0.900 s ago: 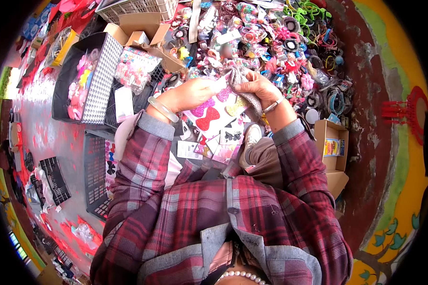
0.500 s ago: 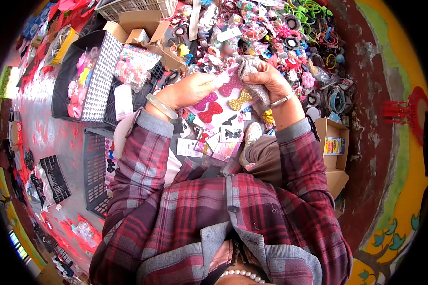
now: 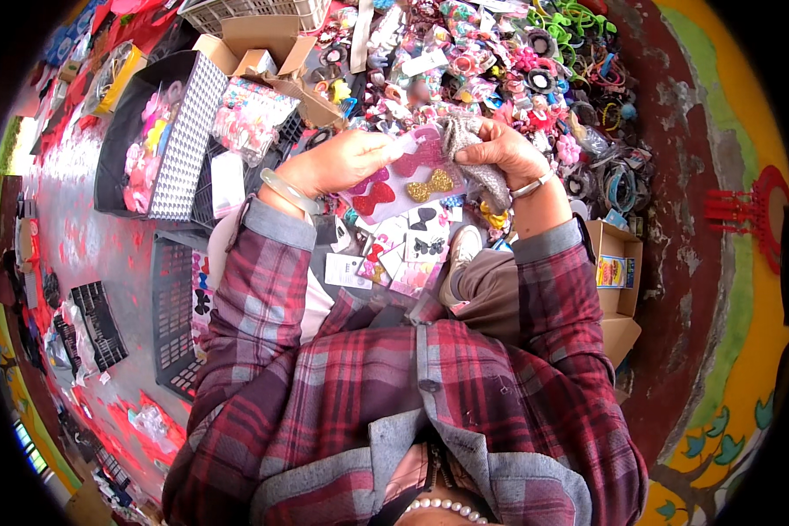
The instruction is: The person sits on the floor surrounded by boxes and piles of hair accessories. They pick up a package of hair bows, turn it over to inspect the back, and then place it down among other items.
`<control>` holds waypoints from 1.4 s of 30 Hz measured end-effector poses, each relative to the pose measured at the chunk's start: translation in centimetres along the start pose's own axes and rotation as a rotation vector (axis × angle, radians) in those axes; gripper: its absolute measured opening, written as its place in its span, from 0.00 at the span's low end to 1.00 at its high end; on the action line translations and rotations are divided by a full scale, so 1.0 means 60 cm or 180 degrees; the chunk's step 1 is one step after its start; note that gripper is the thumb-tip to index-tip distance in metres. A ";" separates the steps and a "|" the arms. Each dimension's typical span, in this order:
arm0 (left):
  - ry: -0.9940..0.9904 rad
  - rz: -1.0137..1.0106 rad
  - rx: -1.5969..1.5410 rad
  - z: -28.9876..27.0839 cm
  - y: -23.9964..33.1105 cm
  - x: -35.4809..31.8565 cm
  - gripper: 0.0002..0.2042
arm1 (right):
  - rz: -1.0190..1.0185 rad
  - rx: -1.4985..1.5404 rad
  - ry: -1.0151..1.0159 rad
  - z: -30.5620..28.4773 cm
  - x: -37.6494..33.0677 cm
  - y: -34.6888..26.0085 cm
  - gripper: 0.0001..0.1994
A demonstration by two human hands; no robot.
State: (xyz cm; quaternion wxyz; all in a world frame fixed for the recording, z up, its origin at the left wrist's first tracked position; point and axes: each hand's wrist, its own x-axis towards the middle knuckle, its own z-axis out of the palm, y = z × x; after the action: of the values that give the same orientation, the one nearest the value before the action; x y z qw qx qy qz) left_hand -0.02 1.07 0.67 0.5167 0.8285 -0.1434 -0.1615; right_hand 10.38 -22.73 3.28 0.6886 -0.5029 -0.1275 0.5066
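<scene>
Left hand (image 3: 340, 163): fingers clamped on bow card (image 3: 401, 192), held between hands. Right hand (image 3: 510, 154): fingers clamped on grey cloth (image 3: 484, 181) at card's right. Cloth had shifted rightward, leaving gold bow (image 3: 430, 185) uncovered.

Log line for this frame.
left hand: holds glitter-bow card | right hand: holds grey cloth at card's edge | beyond: accessory pile

Worn on the person's head as the left one of a fisheye pair, the camera looked steeply down, so the pearl necklace (image 3: 447, 507) and plaid jacket (image 3: 351, 386) lay nearest, at the lower edge and middle. The left hand (image 3: 344, 165) and right hand (image 3: 510, 156) showed farther out, above centre, with the hair-accessory pile (image 3: 535, 66) beyond. The wide lens curved the floor (image 3: 74, 197) and painted wall (image 3: 749, 337) round its dark rim.
</scene>
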 end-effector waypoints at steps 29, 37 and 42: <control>0.2657 0.1043 -0.3230 0.008 0.016 0.009 0.15 | -0.2904 -0.4776 0.0382 0.136 0.020 0.043 0.09; 0.2717 0.0833 -0.1378 0.008 0.010 -0.004 0.15 | -0.2760 -0.0160 0.1279 0.071 -0.024 -0.062 0.11; 0.1837 0.1334 -0.1406 0.048 0.053 -0.001 0.19 | -0.2960 0.0142 0.1395 0.100 -0.011 -0.056 0.18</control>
State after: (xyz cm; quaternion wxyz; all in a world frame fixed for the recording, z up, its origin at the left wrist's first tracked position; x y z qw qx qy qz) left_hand -1.48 -2.62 2.35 0.7226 0.6619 -0.1201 0.1589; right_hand 7.89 -19.80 9.03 0.8622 -0.4726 -0.1794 0.0321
